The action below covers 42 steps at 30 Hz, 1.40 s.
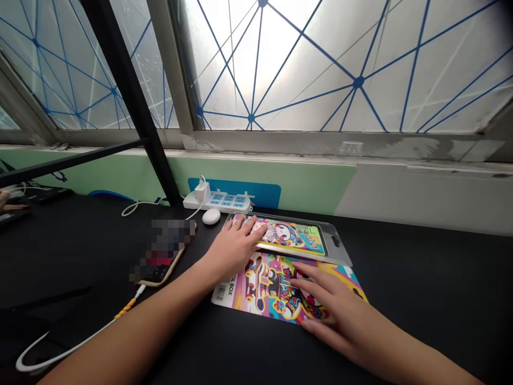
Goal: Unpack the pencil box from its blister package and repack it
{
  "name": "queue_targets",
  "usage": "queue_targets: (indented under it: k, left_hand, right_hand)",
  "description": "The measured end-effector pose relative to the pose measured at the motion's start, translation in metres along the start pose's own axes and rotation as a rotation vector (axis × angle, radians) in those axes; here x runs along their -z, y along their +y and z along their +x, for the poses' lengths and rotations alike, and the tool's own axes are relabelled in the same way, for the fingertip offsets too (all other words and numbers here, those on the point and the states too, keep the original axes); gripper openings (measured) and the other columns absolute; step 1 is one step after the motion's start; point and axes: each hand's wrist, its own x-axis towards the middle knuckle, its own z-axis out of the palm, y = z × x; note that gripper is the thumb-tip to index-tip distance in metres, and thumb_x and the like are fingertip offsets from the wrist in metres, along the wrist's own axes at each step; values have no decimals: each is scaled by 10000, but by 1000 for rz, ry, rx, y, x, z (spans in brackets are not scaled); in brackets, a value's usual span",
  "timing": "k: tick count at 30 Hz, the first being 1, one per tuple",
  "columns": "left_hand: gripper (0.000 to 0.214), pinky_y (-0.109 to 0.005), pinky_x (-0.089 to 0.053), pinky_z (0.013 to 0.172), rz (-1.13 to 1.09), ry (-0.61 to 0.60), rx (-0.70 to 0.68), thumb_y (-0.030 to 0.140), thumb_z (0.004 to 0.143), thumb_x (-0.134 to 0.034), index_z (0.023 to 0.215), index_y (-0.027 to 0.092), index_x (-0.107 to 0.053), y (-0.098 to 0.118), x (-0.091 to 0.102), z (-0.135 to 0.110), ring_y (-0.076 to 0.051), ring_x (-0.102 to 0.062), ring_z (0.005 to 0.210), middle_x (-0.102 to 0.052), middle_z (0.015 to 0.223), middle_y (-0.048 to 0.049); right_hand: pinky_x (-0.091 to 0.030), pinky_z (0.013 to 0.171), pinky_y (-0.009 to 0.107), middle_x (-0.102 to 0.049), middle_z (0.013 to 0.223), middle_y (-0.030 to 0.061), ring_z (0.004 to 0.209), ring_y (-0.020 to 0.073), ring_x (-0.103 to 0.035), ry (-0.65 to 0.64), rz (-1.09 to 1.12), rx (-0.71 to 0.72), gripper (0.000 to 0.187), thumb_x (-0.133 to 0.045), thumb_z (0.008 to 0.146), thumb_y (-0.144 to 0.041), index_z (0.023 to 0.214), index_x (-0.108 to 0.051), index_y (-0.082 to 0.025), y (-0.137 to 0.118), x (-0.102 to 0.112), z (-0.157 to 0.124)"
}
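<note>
A colourful pencil box (296, 238) in a clear plastic blister pack lies on the black table (420, 289). In front of it lies a flat colourful printed card (272, 289) with cartoon figures and a barcode. My left hand (236, 246) rests on the left end of the pencil box, fingers stretched over it. My right hand (336, 310) lies flat on the card's right half, fingers spread and pointing left.
A phone (162, 256) on a white cable with a yellow end lies left of the card. Behind are a white power strip (218, 201) with a charger and a small white oval device (211, 216). Another person's hand (6, 203) shows at far left. Windows run behind.
</note>
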Motion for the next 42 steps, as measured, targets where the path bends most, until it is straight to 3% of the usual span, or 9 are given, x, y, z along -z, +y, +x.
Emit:
queue_targets:
  k: [4,7,11,14,22,29,34,38,42]
  left_hand:
    - [534,-595,-347,1175,35,-22,57,287,1084,-413,1616,269,-379,-12,-1,-1,-450,-343,1517,-368,1675,-130]
    - [548,-593,-358,1173,36,-57,71,357,1088,-419,1628,285,-357,-16,0,-3,-454,-330,1523,-323,1696,-115]
    - [619,-592,-322,1201,1,-63,83,526,1065,-440,1629,285,-358,-17,1,-4,-445,-300,1539,-289,1709,-96]
    - [640,-587,-310,1208,5,-60,91,546,1052,-460,1625,277,-368,-15,2,-4,-439,-304,1538,-301,1706,-98]
    - [647,-589,-335,1190,21,-7,72,539,1035,-495,1609,253,-401,-14,1,-5,-445,-351,1511,-361,1680,-126]
    - [523,-598,-378,1156,-18,22,55,415,1056,-489,1566,302,-477,-20,-3,-3,-437,-390,1490,-413,1653,-119]
    - [477,-637,-383,1147,-103,55,41,363,1044,-505,1513,291,-555,-24,-3,-2,-444,-399,1484,-455,1625,-126]
    - [483,-680,-334,1171,-175,11,-23,393,1032,-524,1496,269,-580,-26,7,-7,-461,-370,1501,-442,1628,-149]
    - [510,-606,-385,1178,-278,-7,-97,548,1005,-555,1408,252,-658,-22,19,-13,-409,-455,1462,-500,1588,-149]
  right_hand:
    - [-290,1210,681,-262,1708,110,1553,427,-239,-336,59,-170,802,-573,945,-651,1624,-369,-277,1,8,1]
    - [-228,1243,659,-259,1720,89,1569,409,-215,-409,102,-209,805,-565,932,-694,1609,-399,-291,5,19,0]
    - [-449,1131,533,-552,1535,132,1402,349,-507,-294,171,-171,507,-534,991,-603,1368,-636,-279,6,26,-1]
    - [-528,974,484,-656,1302,151,1167,312,-625,-148,162,-192,413,-496,1023,-550,1258,-660,-252,6,20,0]
    - [-483,795,458,-646,963,87,850,258,-600,23,-57,-294,239,-547,998,-464,929,-587,-239,11,3,3]
    - [-401,538,313,-600,667,-6,559,178,-540,95,20,-363,308,-533,965,-530,818,-475,-266,7,18,0]
    - [-397,504,313,-609,598,-14,505,174,-529,236,9,-580,486,-568,870,-750,820,-539,-268,60,49,-5]
    - [-463,551,343,-711,687,44,600,221,-637,88,7,-686,568,-496,862,-796,787,-647,-254,119,70,-15]
    - [-488,575,389,-716,690,79,619,260,-653,71,-17,-696,585,-485,859,-788,717,-665,-249,143,72,-20]
